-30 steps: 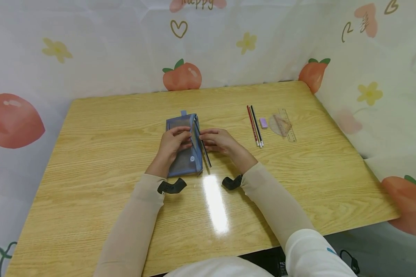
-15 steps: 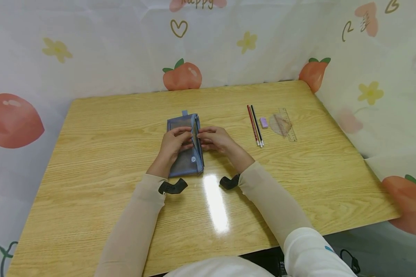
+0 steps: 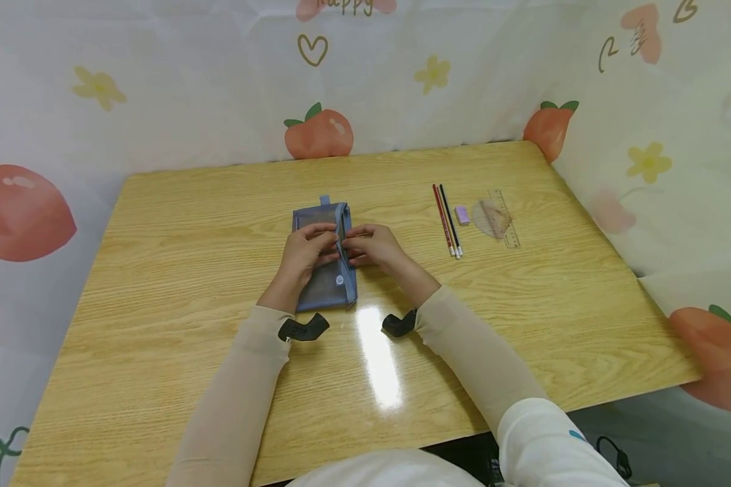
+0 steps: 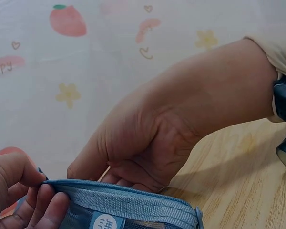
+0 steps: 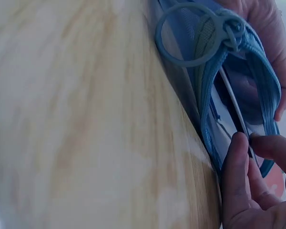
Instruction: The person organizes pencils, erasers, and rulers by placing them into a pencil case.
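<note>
Two beige sleeves (image 3: 237,379) reach in from the near side of a blue mesh pencil pouch (image 3: 324,292), which lies on a wood-grain counter (image 3: 189,270) in front of the person. Its long axis runs near to far, the far end leaning slightly left, and a small fabric tab (image 3: 325,200) points away from the person. The zipped mouth opens along the right long side; a ring pull (image 5: 193,36) hangs at one end of it.

At the pouch's mouth, the left hand (image 3: 304,253) pinches the zipper edge between its fingers. On the pouch's right, the right hand (image 3: 378,247) has its fingers close together on a slim dark pen (image 5: 233,98), lying lengthwise within the mouth, roughly along the zipper. Which end is the tip, I cannot tell.

The step in hand looks like slipping the pen into the pouch; the next move probably calls for holding the mouth apart, lowering the pen fully inside and letting go.

Right of the pouch, well apart, lie three pencils (image 3: 447,223) pointing away, then a lilac eraser (image 3: 461,215), a clear protractor (image 3: 482,220) and a clear ruler (image 3: 512,237). Beyond the pouch hangs a peach-print backdrop (image 3: 219,88).
</note>
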Motion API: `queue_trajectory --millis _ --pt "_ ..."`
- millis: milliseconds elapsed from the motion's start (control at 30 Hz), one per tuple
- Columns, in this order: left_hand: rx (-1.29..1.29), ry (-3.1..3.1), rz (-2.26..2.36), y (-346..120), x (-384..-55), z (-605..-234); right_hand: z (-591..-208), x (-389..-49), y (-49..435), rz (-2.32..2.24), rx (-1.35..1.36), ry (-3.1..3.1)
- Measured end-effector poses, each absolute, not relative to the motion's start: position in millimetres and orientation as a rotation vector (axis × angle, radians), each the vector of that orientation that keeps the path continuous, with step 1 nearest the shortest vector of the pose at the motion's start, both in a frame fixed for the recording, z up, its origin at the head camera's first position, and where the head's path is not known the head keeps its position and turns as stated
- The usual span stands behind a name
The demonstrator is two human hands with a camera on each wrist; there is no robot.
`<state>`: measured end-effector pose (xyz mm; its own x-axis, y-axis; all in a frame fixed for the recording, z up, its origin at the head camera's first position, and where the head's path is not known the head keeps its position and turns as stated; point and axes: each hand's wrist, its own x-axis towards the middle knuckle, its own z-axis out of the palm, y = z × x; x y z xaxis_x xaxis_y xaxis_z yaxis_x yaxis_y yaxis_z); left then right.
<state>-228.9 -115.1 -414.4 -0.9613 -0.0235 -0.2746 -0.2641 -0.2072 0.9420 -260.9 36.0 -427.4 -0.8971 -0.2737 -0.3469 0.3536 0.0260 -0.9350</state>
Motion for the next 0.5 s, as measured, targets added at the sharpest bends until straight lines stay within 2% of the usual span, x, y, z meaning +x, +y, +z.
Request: queue_trajectory --millis 500 --pt "-0.352 1.869 2.297 -113.8 -228.7 -415.8 -424.6 -260.1 34.9 -1.951 0.060 1.885"
